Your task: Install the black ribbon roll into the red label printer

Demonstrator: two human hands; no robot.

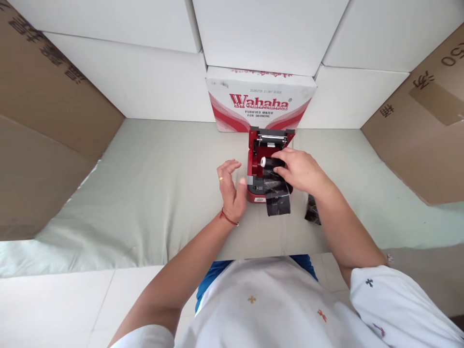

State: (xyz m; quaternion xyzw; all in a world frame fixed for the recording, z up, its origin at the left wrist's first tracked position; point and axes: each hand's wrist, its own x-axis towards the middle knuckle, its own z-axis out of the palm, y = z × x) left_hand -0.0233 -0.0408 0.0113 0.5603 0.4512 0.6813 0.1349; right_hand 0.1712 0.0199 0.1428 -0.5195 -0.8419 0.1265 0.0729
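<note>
A small red and black printer [253,196] stands on the cloth-covered table with its lid [272,132] raised. Over its open bay, my right hand [299,169] grips a roll of black ribbon [274,163] between thumb and fingers. The roll has a white core end on its left. From it a loose strip of shiny black film hangs down across the printer's front edge. To the left of the printer, my left hand [232,188] is raised with thumb and fingers apart, holding nothing. Part of the bay is hidden behind the roll and my right hand.
A piece of black film [312,211] lies on the green-grey cloth [163,193] by my right forearm. Behind the printer stands a Wahaha water carton [261,104] against white boxes [268,34]. Brown cardboard boxes flank the table, left [47,145] and right [420,135].
</note>
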